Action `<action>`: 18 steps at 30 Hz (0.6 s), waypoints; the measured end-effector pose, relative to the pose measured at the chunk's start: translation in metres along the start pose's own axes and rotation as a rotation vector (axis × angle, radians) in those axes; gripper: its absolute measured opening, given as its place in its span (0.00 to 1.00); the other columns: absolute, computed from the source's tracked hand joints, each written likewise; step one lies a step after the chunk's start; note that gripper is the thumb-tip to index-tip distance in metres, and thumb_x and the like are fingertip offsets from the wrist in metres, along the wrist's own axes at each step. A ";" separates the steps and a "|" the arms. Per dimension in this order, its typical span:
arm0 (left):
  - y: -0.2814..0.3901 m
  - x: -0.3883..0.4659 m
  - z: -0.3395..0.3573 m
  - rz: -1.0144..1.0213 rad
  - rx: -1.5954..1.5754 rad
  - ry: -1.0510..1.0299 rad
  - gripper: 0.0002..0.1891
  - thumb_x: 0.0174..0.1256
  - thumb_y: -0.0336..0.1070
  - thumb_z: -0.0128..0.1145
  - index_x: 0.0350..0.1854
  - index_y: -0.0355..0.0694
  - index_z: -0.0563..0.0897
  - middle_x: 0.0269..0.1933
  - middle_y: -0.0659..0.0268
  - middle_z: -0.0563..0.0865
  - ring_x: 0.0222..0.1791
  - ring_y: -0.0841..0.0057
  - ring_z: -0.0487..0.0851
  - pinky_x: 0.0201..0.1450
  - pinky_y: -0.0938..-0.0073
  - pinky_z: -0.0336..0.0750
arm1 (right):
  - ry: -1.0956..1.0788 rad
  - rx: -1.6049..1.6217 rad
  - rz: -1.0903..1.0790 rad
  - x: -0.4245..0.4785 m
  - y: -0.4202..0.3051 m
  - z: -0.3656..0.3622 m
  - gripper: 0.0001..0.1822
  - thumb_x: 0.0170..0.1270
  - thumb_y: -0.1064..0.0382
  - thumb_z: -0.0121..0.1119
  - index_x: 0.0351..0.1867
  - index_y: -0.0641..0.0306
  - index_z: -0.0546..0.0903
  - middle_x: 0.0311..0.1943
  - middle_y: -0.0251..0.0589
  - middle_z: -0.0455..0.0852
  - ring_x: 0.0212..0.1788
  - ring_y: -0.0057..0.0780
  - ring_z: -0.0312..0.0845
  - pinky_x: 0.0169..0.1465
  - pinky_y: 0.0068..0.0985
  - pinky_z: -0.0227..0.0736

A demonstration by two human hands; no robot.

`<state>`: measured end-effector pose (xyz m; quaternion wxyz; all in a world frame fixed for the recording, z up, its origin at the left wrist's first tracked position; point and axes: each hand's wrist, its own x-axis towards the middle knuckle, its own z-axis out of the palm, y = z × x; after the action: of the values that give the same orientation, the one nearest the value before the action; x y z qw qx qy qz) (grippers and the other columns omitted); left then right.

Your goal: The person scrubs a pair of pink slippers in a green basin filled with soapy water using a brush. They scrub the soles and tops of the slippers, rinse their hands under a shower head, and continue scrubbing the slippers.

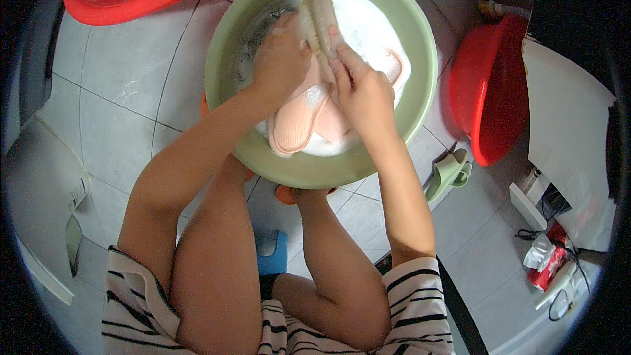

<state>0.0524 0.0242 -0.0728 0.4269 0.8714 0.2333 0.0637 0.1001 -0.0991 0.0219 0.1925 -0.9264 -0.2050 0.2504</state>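
A pale green plastic basin (320, 177) of foamy water stands on the floor before me. My right hand (367, 93) grips a pale scrubbing brush (325, 17), its bristles turned left towards my other hand. My left hand (282, 59) holds a pink slipper (296, 125), whose ribbed sole end slants down over the suds. The grip of that hand hides the slipper's far part. Pressed close together, both hands are over the water. Right of them, a second pink item (394, 66), likely another slipper, lies partly under the white foam (362, 15).
A red tub (123, 12) holding wet items sits at the upper left. Another red basin (463, 84) leans on its side at the right. A pair of green slippers (446, 175) rests beside it on the grey tiles (118, 69). Under me is a blue stool (273, 256).
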 end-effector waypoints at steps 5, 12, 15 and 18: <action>0.004 0.006 0.008 0.083 0.033 -0.011 0.14 0.57 0.28 0.56 0.46 0.34 0.72 0.46 0.49 0.78 0.47 0.50 0.78 0.50 0.57 0.75 | 0.087 0.087 0.029 0.022 0.023 0.003 0.17 0.65 0.62 0.56 0.54 0.60 0.80 0.35 0.59 0.84 0.38 0.49 0.84 0.46 0.36 0.75; -0.006 -0.001 0.008 0.132 0.099 0.025 0.16 0.55 0.28 0.57 0.47 0.37 0.72 0.45 0.51 0.79 0.49 0.52 0.77 0.51 0.55 0.74 | 0.054 -0.007 -0.039 0.007 0.009 0.006 0.19 0.64 0.62 0.56 0.57 0.54 0.79 0.30 0.59 0.84 0.35 0.53 0.82 0.43 0.38 0.76; -0.002 -0.001 0.002 0.046 0.059 -0.060 0.17 0.60 0.30 0.54 0.53 0.35 0.73 0.51 0.47 0.78 0.52 0.49 0.77 0.55 0.56 0.72 | 0.085 0.081 -0.008 0.029 0.018 0.007 0.18 0.63 0.61 0.53 0.54 0.54 0.80 0.30 0.58 0.84 0.33 0.56 0.81 0.41 0.45 0.75; -0.010 0.001 -0.004 -0.049 0.011 -0.065 0.19 0.62 0.31 0.54 0.56 0.35 0.73 0.55 0.46 0.78 0.53 0.48 0.78 0.57 0.58 0.72 | 0.090 0.151 0.051 0.041 0.036 0.025 0.18 0.64 0.62 0.52 0.56 0.56 0.79 0.35 0.60 0.84 0.39 0.55 0.81 0.47 0.44 0.74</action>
<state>0.0487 0.0329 -0.0781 0.4306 0.8694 0.2409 0.0235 0.1290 -0.1037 -0.0299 0.2646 -0.9244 -0.1530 0.2282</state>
